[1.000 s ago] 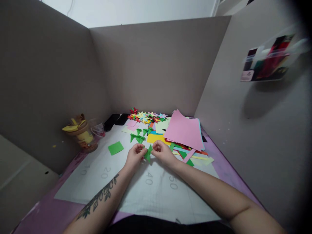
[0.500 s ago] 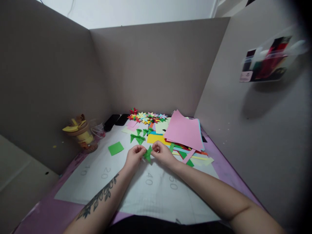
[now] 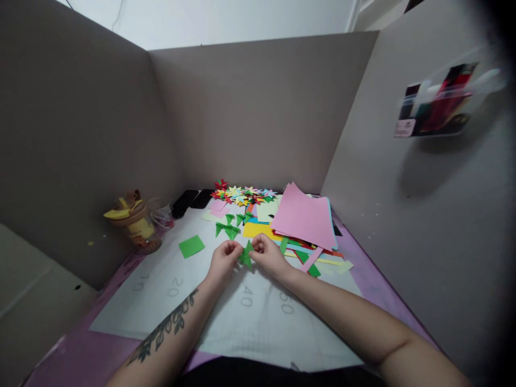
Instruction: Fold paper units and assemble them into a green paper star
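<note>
Between my two hands is a small folded green paper piece [image 3: 246,255] with pointed ends. My left hand [image 3: 224,259] pinches its left side between thumb and fingers. On its right side, my right hand [image 3: 266,255] is closed on it in the same way. Just beyond lie several green folded pieces [image 3: 231,231] of like shape. A flat green paper rectangle [image 3: 192,246] rests to the left of my left hand. The white sheet [image 3: 193,312] with pencilled numbers lies under my hands.
Paper stars [image 3: 242,193] in many colours are heaped at the back. Pink sheets [image 3: 302,215] and paper strips [image 3: 312,260] lie on the right. At the left stand a brown and yellow pot [image 3: 135,223] and a clear cup [image 3: 162,214]. A plastic bin [image 3: 439,110] hangs on the right wall.
The green folded piece has turned slightly between my fingers and its lower point has shifted a little right. Both hands stay in nearly the same place.
</note>
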The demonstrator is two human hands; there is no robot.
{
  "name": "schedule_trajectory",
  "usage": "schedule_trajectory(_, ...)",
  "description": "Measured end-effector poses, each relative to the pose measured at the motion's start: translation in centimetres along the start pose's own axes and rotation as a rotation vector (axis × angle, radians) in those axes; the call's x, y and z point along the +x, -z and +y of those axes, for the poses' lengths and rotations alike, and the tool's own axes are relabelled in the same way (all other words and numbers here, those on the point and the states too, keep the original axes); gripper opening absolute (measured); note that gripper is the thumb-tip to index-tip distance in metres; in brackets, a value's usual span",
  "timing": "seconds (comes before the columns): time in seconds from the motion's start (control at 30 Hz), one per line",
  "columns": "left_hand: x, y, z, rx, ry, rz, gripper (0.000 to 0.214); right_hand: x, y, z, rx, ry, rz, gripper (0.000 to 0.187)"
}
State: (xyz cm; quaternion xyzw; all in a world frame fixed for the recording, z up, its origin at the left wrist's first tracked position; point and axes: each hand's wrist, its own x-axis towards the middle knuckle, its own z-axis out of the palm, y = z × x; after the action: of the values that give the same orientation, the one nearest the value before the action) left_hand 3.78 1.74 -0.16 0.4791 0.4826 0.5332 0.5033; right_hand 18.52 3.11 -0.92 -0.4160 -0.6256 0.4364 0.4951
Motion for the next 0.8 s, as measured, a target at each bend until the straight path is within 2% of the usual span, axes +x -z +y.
schedule_trajectory(0.1,-0.12,-0.16,-0.09,-0.013,-0.084,-0.041,0.038,0.03,-0.01,0.01,0.042,0.007,0.017,0.019)
schedule_trajectory(0.2,-0.21,-0.23,-0.13,-0.010,-0.067,-0.085,0.044,-0.03,-0.07,-0.02,0.046,0.005,0.003,0.019)
schedule_trajectory(0.37,-0.20,-0.14,-0.18,0.020,-0.034,-0.077,0.041,-0.18,-0.32,0.07,0.036,-0.003,-0.016,0.021)
schedule_trajectory(0.63,-0.34,-0.20,-0.19,0.053,-0.063,-0.087,0.039,-0.24,-0.13,-0.47,0.020,0.033,0.013,0.018)
schedule_trajectory(0.8,-0.21,0.00,-0.23,0.054,-0.073,-0.057,0.034,-0.21,-0.33,0.20,0.069,-0.036,-0.033,0.027)
